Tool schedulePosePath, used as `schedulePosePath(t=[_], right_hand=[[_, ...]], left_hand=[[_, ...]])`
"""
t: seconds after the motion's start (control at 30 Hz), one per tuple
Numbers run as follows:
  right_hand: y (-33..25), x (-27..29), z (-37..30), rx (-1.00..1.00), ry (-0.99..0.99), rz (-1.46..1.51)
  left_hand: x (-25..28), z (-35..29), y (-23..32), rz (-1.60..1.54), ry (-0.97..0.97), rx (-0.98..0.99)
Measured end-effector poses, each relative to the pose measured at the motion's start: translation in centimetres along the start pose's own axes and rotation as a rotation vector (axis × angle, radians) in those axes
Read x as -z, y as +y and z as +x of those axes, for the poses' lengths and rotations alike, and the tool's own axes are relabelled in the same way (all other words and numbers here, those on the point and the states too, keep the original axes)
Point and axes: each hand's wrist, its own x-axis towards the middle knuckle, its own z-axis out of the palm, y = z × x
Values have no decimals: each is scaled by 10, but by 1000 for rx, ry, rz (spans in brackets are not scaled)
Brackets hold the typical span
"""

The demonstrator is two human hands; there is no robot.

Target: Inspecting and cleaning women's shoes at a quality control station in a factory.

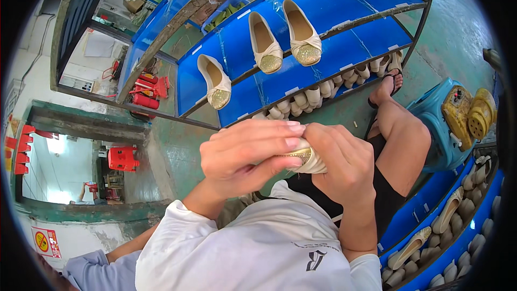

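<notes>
In front of my chest, both hands hold a cream flat shoe (311, 165) with a gold glitter toe. My right hand (344, 164) is closed around the shoe, its fingers curled over the top. My left hand (253, 153) pinches the glitter end, thumb below and fingers above. Most of the shoe is hidden behind my hands. Beyond them on the blue rack's upper tier are a matching left shoe (214, 83), a middle shoe (265, 43) and a right shoe (303, 35), toes toward me.
Shoe lasts line the lower tier of the blue rack (344, 54). At right, a blue stool (439, 124) carries yellow, worn equipment (458, 112). More shoes and lasts fill blue shelving (420, 210) at lower right. Another person's grey sleeve (97, 270) shows at lower left.
</notes>
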Motion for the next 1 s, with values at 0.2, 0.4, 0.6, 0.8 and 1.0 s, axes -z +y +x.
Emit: schedulePosePath(t=[0.2,0.4,0.6,0.8,1.0], right_hand=[[-4,0,0,0,16,-8],[-7,0,-1,2,37,-46],[-8,2,-1,2,57,-19],[-9,2,-4,-18,49,-11],[-6,-5,-7,-49,18,-20]], left_hand=[[7,0,3,-115,-54,178],[7,3,12,-88,-90,209],[2,6,20,-187,2,384],[9,12,24,-73,-156,339],[5,10,15,106,-195,182]])
